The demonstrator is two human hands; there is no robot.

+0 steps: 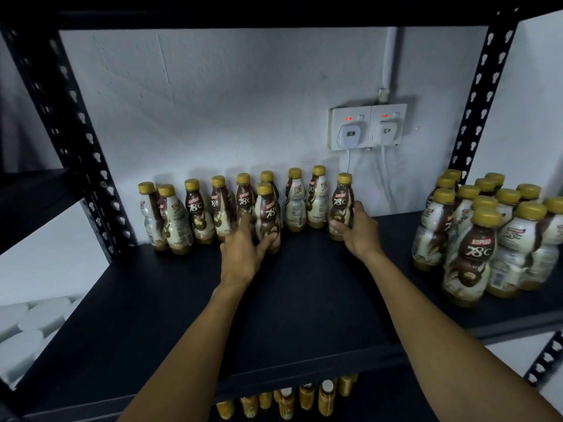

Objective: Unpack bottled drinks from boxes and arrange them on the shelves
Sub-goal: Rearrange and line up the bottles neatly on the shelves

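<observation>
A black shelf fills the lower and middle frame. At its right edge stands a tight cluster of gold-capped bottles. A row of bottles of the same kind lines the wall at centre. The left hand curls round a front bottle standing just before that row. The right hand grips the end bottle at the row's right. A double wall socket sits upper right of centre.

I log each bottle at 12 and 3 o'clock as gold-capped with a brown-and-cream swirled label, the shelf black, its uprights black with keyhole perforations, the wall white, the socket white with red lights, the lower bottles at 6 o'clock amber.
</observation>
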